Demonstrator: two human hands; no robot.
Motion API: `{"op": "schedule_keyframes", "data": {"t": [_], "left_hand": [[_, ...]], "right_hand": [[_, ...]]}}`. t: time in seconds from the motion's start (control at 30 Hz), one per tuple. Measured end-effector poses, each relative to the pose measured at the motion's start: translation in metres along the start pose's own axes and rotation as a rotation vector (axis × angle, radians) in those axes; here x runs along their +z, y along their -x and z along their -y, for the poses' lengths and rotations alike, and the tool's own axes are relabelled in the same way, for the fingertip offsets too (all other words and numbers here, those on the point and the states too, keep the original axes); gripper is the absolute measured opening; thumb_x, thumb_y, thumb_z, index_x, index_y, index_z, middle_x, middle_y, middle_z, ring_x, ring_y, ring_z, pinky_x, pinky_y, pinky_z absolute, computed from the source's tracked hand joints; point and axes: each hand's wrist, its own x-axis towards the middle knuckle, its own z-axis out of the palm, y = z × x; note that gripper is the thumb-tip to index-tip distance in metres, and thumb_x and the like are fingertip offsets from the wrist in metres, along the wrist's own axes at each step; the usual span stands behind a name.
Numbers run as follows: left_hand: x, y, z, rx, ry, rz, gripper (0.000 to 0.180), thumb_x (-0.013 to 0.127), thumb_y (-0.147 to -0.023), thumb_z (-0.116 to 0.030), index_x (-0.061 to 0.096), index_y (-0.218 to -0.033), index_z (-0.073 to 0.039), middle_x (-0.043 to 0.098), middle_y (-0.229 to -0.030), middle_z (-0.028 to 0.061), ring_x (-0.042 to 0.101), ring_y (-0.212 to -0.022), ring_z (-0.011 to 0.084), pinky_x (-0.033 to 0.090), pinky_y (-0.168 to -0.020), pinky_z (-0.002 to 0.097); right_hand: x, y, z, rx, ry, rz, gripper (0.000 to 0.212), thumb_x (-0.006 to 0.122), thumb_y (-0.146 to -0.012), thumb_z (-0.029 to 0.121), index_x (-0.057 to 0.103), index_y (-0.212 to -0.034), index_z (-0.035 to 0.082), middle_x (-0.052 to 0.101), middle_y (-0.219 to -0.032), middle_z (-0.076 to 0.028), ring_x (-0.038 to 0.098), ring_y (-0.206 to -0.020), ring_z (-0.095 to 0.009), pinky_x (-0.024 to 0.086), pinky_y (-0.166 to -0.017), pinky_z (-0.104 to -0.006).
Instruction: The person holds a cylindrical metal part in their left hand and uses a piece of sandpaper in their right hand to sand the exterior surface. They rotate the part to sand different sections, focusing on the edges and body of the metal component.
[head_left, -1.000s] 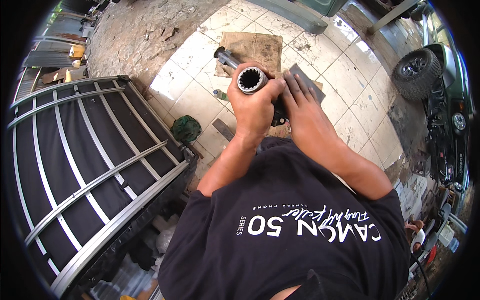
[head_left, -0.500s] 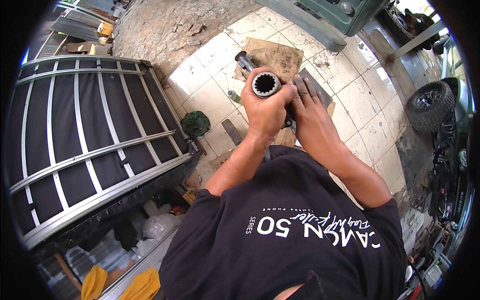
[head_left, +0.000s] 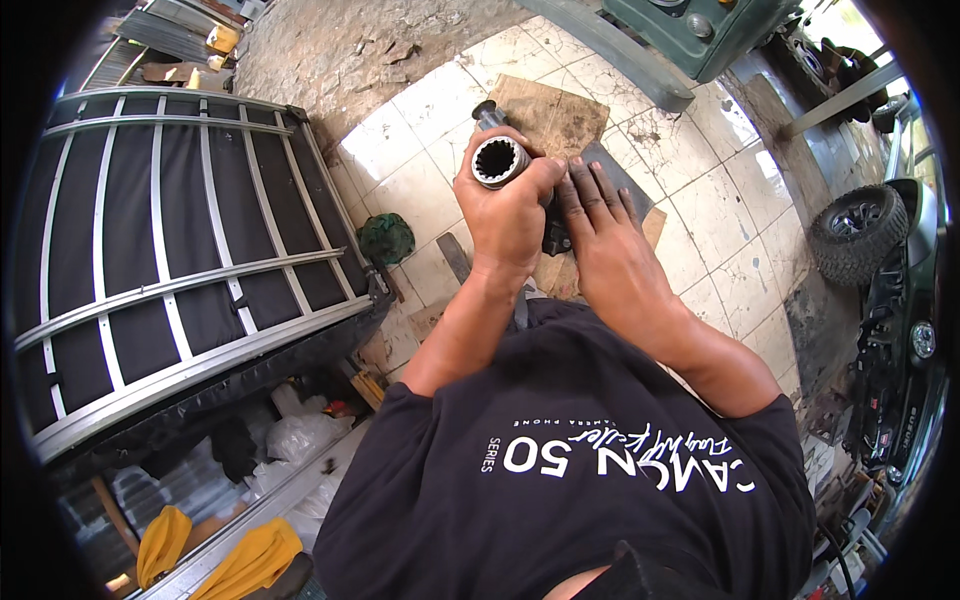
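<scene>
My left hand is wrapped round a metal sleeve with inner splines, its open toothed end facing up. My right hand has its fingers stretched out flat, the fingertips beside my left thumb; its palm is turned away, and whatever lies under it is hidden. Just beyond the left hand shows a dark metal part with a round flanged end. Below, between the two hands, another dark metal piece is partly covered. I cannot tell whether these parts join the sleeve.
Stained cardboard and a dark flat sheet lie on the tiled floor. A green bundle sits near a black, metal-ribbed panel at left. A green vehicle part stands ahead; a large tyre is at right.
Both hands and the splined sleeve have shifted a little to the left. The small bottle seen on the floor beside the left hand is now hidden behind it.
</scene>
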Motion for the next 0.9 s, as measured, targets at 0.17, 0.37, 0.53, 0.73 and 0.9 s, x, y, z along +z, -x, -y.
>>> {"op": "schedule_keyframes", "data": {"t": [0.17, 0.37, 0.53, 0.73, 0.9], "left_hand": [[-0.009, -0.024, -0.007, -0.001, -0.035, 0.024, 0.025, 0.064, -0.072, 0.011, 0.054, -0.089, -0.004, 0.057, -0.073, 0.0008, 0.052, -0.057, 0.0065, 0.042, -0.051, 0.0203], [-0.024, -0.074, -0.009, -0.042, 0.004, 0.035, 0.025, 0.065, -0.072, 0.011, 0.054, -0.089, -0.004, 0.057, -0.073, 0.0007, 0.052, -0.059, 0.0063, 0.042, -0.052, 0.0202], [-0.042, -0.121, -0.026, -0.106, 0.037, 0.07, 0.025, 0.066, -0.072, 0.01, 0.054, -0.089, -0.004, 0.057, -0.074, 0.0004, 0.053, -0.061, 0.0063, 0.043, -0.054, 0.0205], [-0.062, -0.161, -0.031, -0.051, -0.001, 0.064, 0.024, 0.065, -0.073, 0.01, 0.054, -0.088, -0.004, 0.057, -0.074, 0.0003, 0.053, -0.06, 0.0067, 0.044, -0.055, 0.0204], [-0.076, -0.175, -0.045, -0.071, 0.007, 0.064, 0.023, 0.065, -0.07, 0.009, 0.055, -0.088, -0.003, 0.058, -0.077, 0.0022, 0.055, -0.066, 0.0098, 0.046, -0.061, 0.0225]], "right_hand": [[0.008, -0.037, -0.003, 0.007, 0.039, 0.014, 0.054, 0.047, -0.088, 0.008, 0.035, -0.139, -0.007, 0.034, -0.145, -0.027, 0.036, -0.133, -0.043, 0.033, -0.104, -0.0573], [0.024, -0.065, 0.01, 0.066, 0.067, 0.03, 0.056, 0.048, -0.087, 0.007, 0.035, -0.139, -0.008, 0.033, -0.145, -0.027, 0.034, -0.134, -0.043, 0.032, -0.106, -0.0577], [0.035, -0.118, 0.024, 0.113, 0.071, 0.018, 0.056, 0.047, -0.087, 0.006, 0.033, -0.14, -0.008, 0.032, -0.146, -0.027, 0.032, -0.135, -0.043, 0.032, -0.106, -0.0582], [0.056, -0.165, 0.034, 0.191, 0.023, 0.011, 0.056, 0.045, -0.088, 0.007, 0.032, -0.14, -0.008, 0.031, -0.147, -0.027, 0.03, -0.137, -0.043, 0.031, -0.106, -0.0585], [0.059, -0.167, 0.055, 0.154, 0.061, 0.05, 0.057, 0.045, -0.088, 0.006, 0.031, -0.141, -0.007, 0.031, -0.146, -0.028, 0.03, -0.137, -0.043, 0.03, -0.107, -0.0586]]}}
